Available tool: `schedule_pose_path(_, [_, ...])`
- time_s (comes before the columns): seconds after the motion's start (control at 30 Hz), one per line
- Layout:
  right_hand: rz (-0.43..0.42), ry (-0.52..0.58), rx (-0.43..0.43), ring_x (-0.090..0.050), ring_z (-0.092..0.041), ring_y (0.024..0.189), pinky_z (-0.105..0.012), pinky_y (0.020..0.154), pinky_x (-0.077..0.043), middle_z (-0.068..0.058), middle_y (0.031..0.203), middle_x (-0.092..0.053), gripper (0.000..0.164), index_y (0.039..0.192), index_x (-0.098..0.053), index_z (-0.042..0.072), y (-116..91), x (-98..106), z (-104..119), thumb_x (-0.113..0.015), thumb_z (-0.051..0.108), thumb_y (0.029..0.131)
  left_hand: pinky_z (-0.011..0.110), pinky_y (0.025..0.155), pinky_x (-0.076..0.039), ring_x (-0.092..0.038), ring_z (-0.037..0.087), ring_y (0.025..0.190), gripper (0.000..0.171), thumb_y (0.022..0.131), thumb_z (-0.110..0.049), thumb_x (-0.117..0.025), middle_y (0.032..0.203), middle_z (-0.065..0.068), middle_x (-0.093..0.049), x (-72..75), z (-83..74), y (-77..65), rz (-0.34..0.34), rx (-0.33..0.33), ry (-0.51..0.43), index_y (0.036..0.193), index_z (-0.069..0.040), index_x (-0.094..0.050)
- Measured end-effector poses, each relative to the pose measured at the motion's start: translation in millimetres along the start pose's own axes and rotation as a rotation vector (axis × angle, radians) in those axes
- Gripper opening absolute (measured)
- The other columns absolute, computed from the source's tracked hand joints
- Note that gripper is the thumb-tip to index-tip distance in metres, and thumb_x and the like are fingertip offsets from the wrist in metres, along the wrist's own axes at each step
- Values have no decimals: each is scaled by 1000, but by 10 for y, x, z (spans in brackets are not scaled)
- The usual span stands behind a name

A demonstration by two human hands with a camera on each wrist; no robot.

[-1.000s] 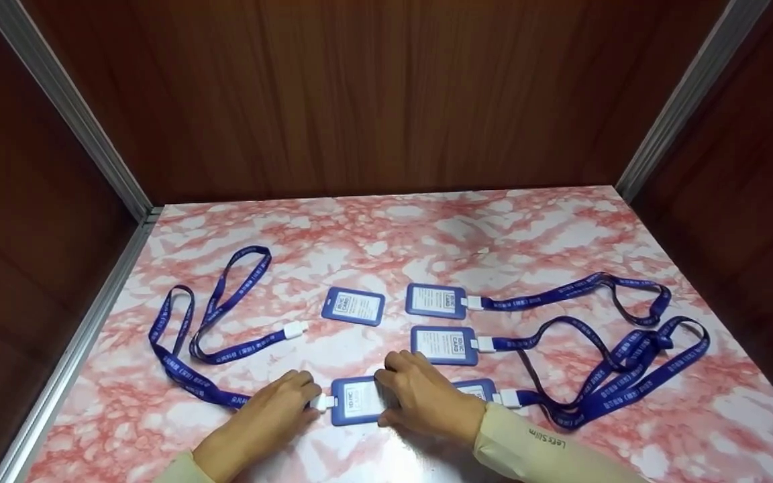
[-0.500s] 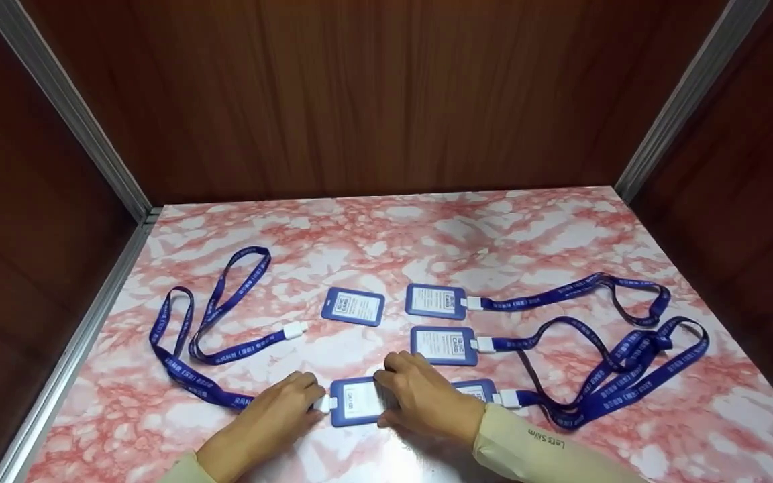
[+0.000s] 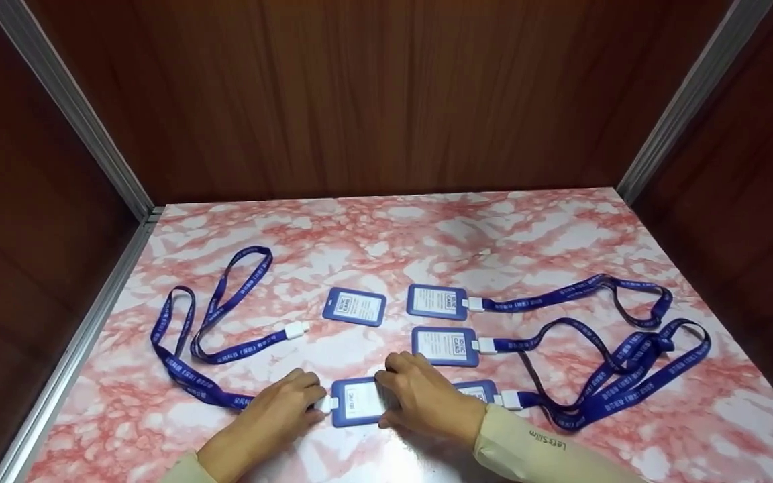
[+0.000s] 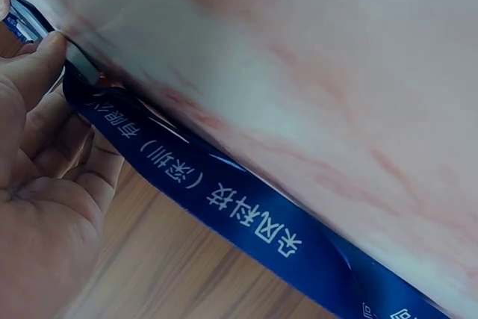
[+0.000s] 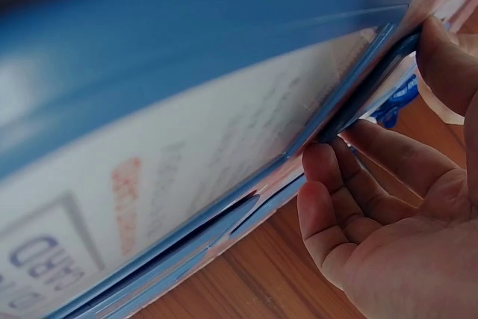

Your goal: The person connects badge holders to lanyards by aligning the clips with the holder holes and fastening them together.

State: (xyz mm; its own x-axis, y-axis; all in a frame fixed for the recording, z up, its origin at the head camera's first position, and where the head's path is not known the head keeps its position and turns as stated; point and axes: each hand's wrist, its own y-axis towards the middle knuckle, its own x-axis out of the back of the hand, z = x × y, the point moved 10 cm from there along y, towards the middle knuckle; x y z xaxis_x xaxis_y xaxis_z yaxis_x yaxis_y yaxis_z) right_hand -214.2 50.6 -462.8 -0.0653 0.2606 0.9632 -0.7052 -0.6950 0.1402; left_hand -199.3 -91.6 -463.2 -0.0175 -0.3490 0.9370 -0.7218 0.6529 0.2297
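My left hand (image 3: pixel 278 412) pinches the white clip (image 3: pixel 324 403) of a blue lanyard (image 3: pixel 202 389). In the left wrist view the thumb lies on that clip (image 4: pixel 81 65), and the printed strap (image 4: pixel 224 199) trails away from it. The clip meets the slotted left end of a blue card holder (image 3: pixel 354 402); whether it is fastened there I cannot tell. My right hand (image 3: pixel 427 396) grips this holder's right end between thumb and fingers, covering part of it. Beneath the right wrist lies another card holder (image 3: pixel 479 389), filling much of the right wrist view.
Two card holders (image 3: pixel 436 301) (image 3: pixel 445 346) on lanyards lie on the right. A loose card holder (image 3: pixel 354 306) lies behind the hands, with a lanyard (image 3: pixel 242 349) to its left. Brown panels (image 3: pixel 386 100) bound the marbled table (image 3: pixel 494 235) at the back and both sides.
Over the past second my left hand has shifted slightly right with the clip, towards the card holder. My right hand stays in place.
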Motion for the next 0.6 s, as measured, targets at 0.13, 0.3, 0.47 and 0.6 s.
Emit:
schedule_pose_path(0.13, [4, 0, -3, -51, -15, 87, -33, 81, -45, 3, 95, -53, 54, 112, -73, 8, 1, -3, -5, -87, 47, 77, 30, 74, -51, -52, 13, 86, 17, 87, -16, -80, 93, -4, -59, 0, 15, -9, 2, 12, -16, 100, -7, -74])
schedule_pose_path(0.3, [9, 3, -1, -51, -15, 87, -33, 80, -45, 3, 96, -53, 53, 112, -73, 9, 1, -2, -5, -87, 47, 78, 31, 76, -52, -53, 14, 88, 18, 88, -16, -80, 95, -3, -59, 3, 8, -14, 5, 15, -20, 101, -7, -74])
schedule_pose_path(0.47, [-19, -18, 22, -51, -15, 86, -33, 79, -45, 2, 96, -54, 52, 108, -72, 8, -1, 34, 22, -88, 46, 76, 33, 79, -53, -54, 13, 91, 21, 89, -17, -80, 99, -2, -59, -8, 27, -11, 32, 45, -34, 106, -5, -74])
schedule_pose_path(0.6, [-12, -8, 16, -51, -15, 87, -33, 80, -45, 1, 96, -55, 52, 109, -72, 8, -5, 41, 17, -88, 45, 77, 34, 79, -53, -54, 13, 91, 23, 89, -18, -80, 100, -2, -60, -16, 35, -7, 44, 57, -41, 107, -5, -74])
